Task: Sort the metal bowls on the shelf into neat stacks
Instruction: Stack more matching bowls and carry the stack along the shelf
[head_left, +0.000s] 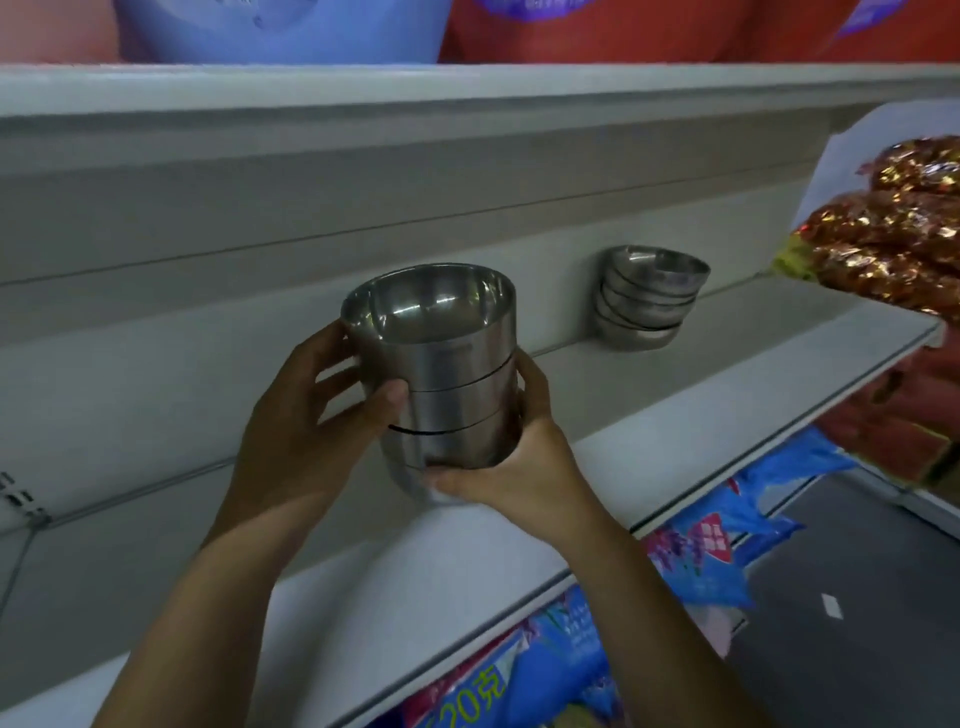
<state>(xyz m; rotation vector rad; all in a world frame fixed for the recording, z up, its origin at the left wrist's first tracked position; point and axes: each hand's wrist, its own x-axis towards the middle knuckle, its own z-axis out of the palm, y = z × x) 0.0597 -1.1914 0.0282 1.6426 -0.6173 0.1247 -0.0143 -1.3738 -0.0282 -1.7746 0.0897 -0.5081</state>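
- One long grey shelf is carrying the whole job, and only two groups of bowls are showing on or over it, so the sorting is looking well advanced; its left end is running out of view, so more bowls may be sitting there.
- Gold foil packs are crowding the shelf's right end and blocking whatever is lying behind them.
- The near stack, straight-sided bowls nested several deep, is being held over the shelf's front part, leaning a little; one low seam is gaping on the left, so it is still needing to be squared and set down. Whether its base is touching the shelf cannot be told.
- The far stack, rounder bowls, is standing against the back panel, well apart to the right. Its top bowl is sitting tipped, so this one is likely needing a tidy too.
- The left hand is wrapping the near stack's left side, thumb pressing the front wall, fingers curling behind.
- The right hand is cupping the lower right, thumb hooking under the base; its fingers are hiding behind the metal.
- The exact bowl count in either stack is staying hard to read through blur and glare.
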